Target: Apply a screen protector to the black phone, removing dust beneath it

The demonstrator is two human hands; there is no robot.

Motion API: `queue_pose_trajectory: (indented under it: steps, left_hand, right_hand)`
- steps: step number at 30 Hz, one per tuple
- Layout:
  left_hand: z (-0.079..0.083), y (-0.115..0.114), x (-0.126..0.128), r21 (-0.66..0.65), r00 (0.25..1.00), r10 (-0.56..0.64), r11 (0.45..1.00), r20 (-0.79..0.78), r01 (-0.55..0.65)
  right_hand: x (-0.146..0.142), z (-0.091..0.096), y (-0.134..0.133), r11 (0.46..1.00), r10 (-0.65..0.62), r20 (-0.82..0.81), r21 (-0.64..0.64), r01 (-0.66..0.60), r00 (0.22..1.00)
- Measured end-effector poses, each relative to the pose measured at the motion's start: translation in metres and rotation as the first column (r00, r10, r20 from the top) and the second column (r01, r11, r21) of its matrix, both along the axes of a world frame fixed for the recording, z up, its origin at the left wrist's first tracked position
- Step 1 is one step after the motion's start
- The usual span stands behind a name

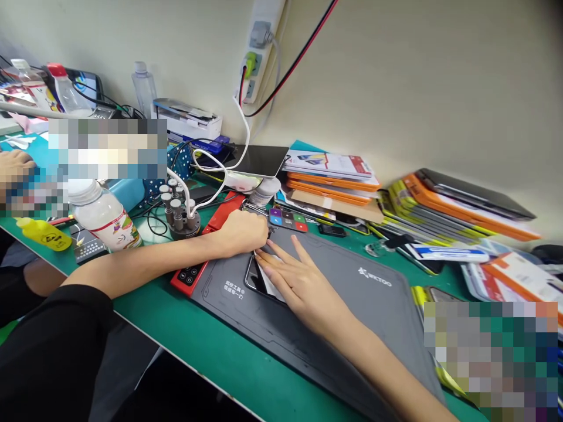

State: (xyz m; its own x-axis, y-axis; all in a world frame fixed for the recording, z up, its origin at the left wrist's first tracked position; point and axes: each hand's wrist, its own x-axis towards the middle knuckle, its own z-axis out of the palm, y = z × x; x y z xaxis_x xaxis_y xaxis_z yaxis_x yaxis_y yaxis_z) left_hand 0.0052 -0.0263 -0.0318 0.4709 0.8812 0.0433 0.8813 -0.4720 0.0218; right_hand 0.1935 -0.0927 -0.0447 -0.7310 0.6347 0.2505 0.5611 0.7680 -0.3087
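Note:
A dark-edged smartphone (252, 275) lies on the grey work mat (352, 310), with a pale area showing on its face. My right hand (303, 278) rests across it, fingers stretched out and lying flat, covering much of the phone. At the phone's far end my left hand (244, 233) is closed like a fist, its knuckles up. Whatever its fingers grip is hidden beneath them. The two hands nearly meet at the fingertips. Just left of the phone runs the mat's red strip with black buttons (188, 275).
Behind my left hand stand a round screwdriver holder (185, 225) and a white bottle (105, 217). Stacks of orange-edged boxes (332, 179) line the wall. A power strip (264, 53) hangs above with cables. Another person's hand (15, 170) shows at far left.

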Motion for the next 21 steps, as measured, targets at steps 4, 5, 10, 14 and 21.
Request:
queue_pose_trajectory:
  steps: [4,5,10,14,21]
  left_hand:
    - [0.001,0.001,0.002,-0.017,1.000,0.014,1.000,-0.003,-0.014]
    - [0.001,0.001,0.002,-0.017,1.000,0.016,1.000,-0.004,-0.016]
    - [0.001,0.001,0.002,-0.002,1.000,0.022,1.000,-0.006,-0.022]
    - [0.002,-0.001,0.001,0.000,1.000,0.013,1.000,-0.012,-0.013]
    - [-0.004,0.003,0.001,0.030,0.999,0.045,0.999,-0.004,-0.044]
  right_hand:
    - [-0.001,-0.002,0.001,1.000,-0.004,0.001,-0.003,0.004,1.000]
    - [-0.001,-0.003,0.001,1.000,-0.004,0.002,0.002,0.004,1.000]
    - [-0.003,-0.008,0.001,0.998,0.006,0.000,0.068,-0.006,1.000]
    - [0.004,-0.009,-0.001,0.995,0.021,0.013,0.097,-0.022,1.000]
    - [0.013,-0.008,-0.008,0.996,-0.016,0.003,0.092,0.015,1.000]
